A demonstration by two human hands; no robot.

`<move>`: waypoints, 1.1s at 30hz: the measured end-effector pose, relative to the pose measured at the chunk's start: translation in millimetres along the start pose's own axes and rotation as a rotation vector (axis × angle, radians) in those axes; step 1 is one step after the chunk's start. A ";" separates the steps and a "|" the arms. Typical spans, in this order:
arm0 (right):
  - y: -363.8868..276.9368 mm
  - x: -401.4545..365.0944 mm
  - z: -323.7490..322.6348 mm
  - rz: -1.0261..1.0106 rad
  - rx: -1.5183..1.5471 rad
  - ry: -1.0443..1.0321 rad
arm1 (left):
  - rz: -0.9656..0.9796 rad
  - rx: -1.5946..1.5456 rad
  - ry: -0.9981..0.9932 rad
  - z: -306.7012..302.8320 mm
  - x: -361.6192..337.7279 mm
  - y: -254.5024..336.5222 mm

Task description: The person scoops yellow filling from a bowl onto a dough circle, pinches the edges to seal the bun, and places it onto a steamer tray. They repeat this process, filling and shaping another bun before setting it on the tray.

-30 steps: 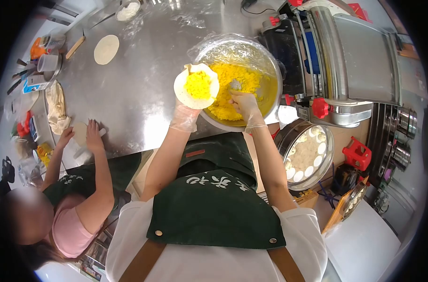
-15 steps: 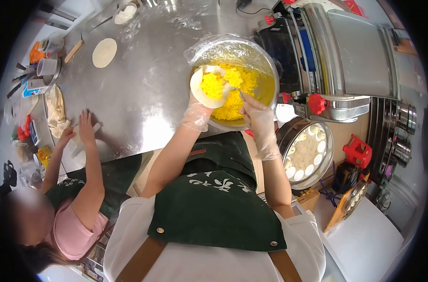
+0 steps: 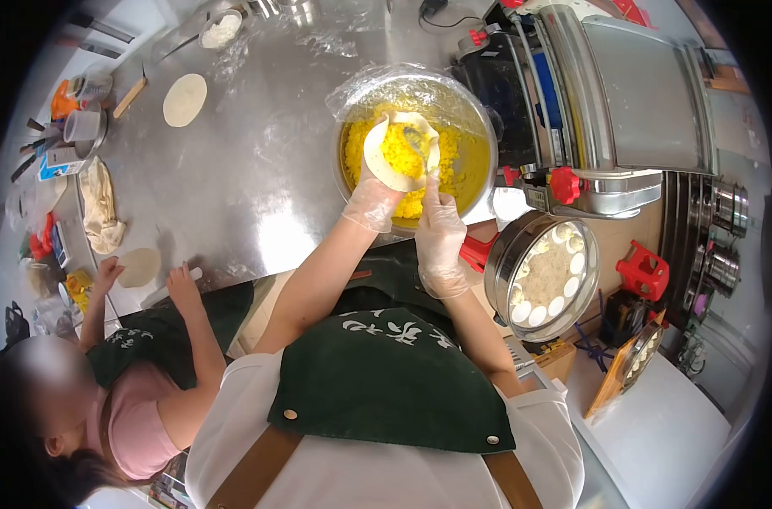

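Note:
My gloved left hand [image 3: 376, 204] is closed around a round dough wrapper [image 3: 375, 159], cupping it over the large metal bowl [image 3: 476, 180]. Yellow crumbly filling [image 3: 399, 154] is heaped in the wrapper. In my gloved right hand [image 3: 442, 242] is a spoon [image 3: 414, 139], its bowl pressed on that filling and its handle mostly hidden by my fingers. More yellow filling [image 3: 358, 146] lies in the metal bowl beneath both hands. Crumpled plastic wrap [image 3: 394, 82] covers the bowl's far edge.
On the steel table [image 3: 259, 153] lies a flat dough round [image 3: 185, 100]. At left, a co-worker's hands [image 3: 182, 287] are at another dough round [image 3: 140, 267] and a rolling pin [image 3: 196, 274]. A steamer [image 3: 505, 280] with pale pieces stands at right, below a machine [image 3: 649, 93].
The spoon has moved from the filling at the wrapper's right edge onto the heap inside it. My left hand has shifted right. The co-worker's hands have spread apart, uncovering a dough round.

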State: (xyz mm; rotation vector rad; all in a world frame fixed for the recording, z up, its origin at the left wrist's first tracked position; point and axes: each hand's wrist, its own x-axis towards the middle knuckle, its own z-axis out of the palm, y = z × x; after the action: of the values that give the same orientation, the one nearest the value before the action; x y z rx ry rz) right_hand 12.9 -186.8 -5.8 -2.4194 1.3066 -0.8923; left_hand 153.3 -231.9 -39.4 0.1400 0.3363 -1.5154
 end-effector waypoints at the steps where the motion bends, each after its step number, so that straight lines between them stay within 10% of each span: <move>1: 1.4 0.8 -1.3 -0.012 0.004 -0.027 | -0.016 0.002 -0.010 -1.9 0.6 1.3; 6: -3.4 12.2 -29.8 0.143 0.326 -0.088 | -0.009 0.037 -0.061 -6.6 -3.5 5.5; 10: -4.6 23.5 -39.2 0.968 0.875 -0.394 | -0.037 -0.072 -0.058 -2.3 -4.8 4.9; 19: 0.6 20.7 -38.8 0.280 0.468 -0.288 | -0.075 -0.034 -0.205 -6.5 -6.1 16.4; 24: 52.9 26.9 -14.4 0.508 0.001 -0.464 | 0.170 0.073 -0.042 -10.0 -18.0 40.9; 26: 99.3 7.8 24.1 0.261 -0.160 -0.477 | 0.246 0.170 -0.075 -13.9 -24.6 47.9; 29: 81.1 25.6 40.8 0.581 0.057 -0.819 | 0.313 0.152 -0.025 -3.8 -37.8 47.6; 32: 100.4 6.7 73.4 0.316 0.252 -0.830 | 0.307 0.150 -0.043 -12.6 -39.2 51.9; 33: 97.0 9.0 69.3 0.631 0.472 -0.804 | 0.300 0.141 -0.022 -14.7 -40.6 53.7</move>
State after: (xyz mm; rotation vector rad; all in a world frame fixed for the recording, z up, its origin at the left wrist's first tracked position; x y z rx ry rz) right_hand -5.2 -253.8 -103.1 -1.5519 1.2080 -0.0129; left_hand 203.8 -185.7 -47.4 0.2735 0.1809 -1.2420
